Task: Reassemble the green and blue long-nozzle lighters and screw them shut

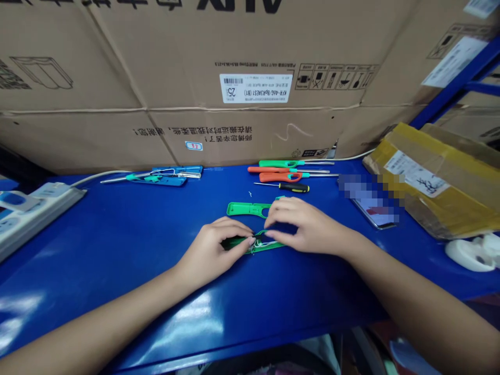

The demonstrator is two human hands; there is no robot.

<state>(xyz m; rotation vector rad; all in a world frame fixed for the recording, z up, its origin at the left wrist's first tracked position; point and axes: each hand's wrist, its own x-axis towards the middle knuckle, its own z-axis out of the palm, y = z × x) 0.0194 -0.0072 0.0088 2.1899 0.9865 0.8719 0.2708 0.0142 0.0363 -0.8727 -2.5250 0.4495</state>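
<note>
An opened green lighter half (273,246) with white wires and small inner parts lies on the blue table. My left hand (219,245) is closed on its left part, thumb and fingertips pinching near the inner parts. My right hand (302,226) bends over the right part, its thumb and index fingertips close together by a thin green piece; whatever they pinch is too small to make out. Just behind lies the other green shell half (247,209), its inner side up and its right end partly covered by my right hand.
Toward the back are a green lighter (279,163), two orange-red lighters (279,177) and a black-yellow screwdriver (295,187). Opened blue lighter parts (167,180) lie back left. A power strip (37,213) stands left; a phone (371,205) and taped carton (433,177) sit right.
</note>
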